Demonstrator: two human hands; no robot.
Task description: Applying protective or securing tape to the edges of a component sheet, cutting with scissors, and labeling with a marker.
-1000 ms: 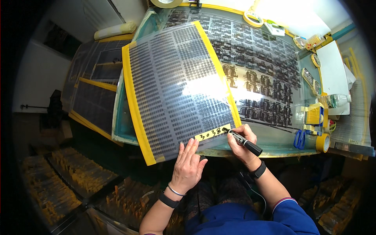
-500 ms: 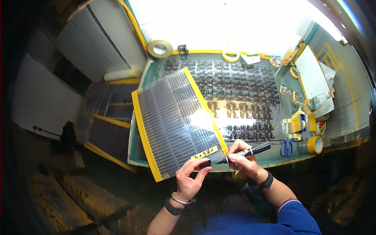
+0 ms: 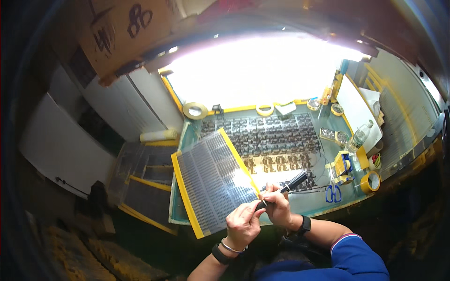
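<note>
My left hand pinches the small black marker cap between thumb and fingers. Close beside it, my right hand is closed round a black marker, its back end pointing up and to the right. The marker's tip end meets the cap between the two hands; whether it is fully inside I cannot tell, as fingers cover it. Just beyond my hands lies a translucent film sheet with rows of dark print and yellow tape along two edges. My left hand covers its lower right part.
Under the sheet, dark patterned film spreads over the table before a bright panel. To the right are blue scissors, a yellow tape roll, a tape dispenser and a clear bottle. More taped sheets lean at left.
My two hands have come together, bringing the marker tip to the cap; before, they were apart with the tip bare. The view has tilted up, showing more above the bright panel.
</note>
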